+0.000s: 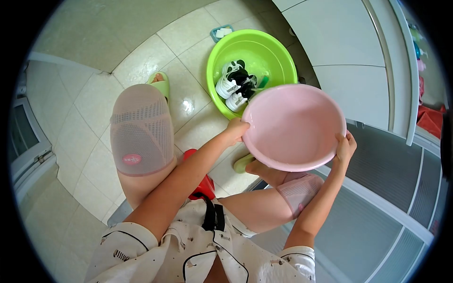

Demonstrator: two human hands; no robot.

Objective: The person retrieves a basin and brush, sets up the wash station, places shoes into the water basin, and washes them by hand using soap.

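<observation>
A pale, glossy tiled floor spreads through the room, with a white cabinet at the upper right and ribbed panels at the lower right. Facing the basins is a person in a cream printed shirt, with mesh knee sleeves and light green slippers.

The person holds a wide pink basin before the body, above the right leg. It is round, smooth and soft pink, with a rolled rim and a few shiny specks on its inner wall; I can't tell whether it holds water. The left hand grips the rim on one side, the right hand grips it opposite.

Just beyond, partly hidden by the pink one, a bright lime-green basin sits on the floor. Inside, toward its left, lie black-and-white shoes, with a green brush beside them.

Near its far edge is a little blue tray holding white pieces.
</observation>
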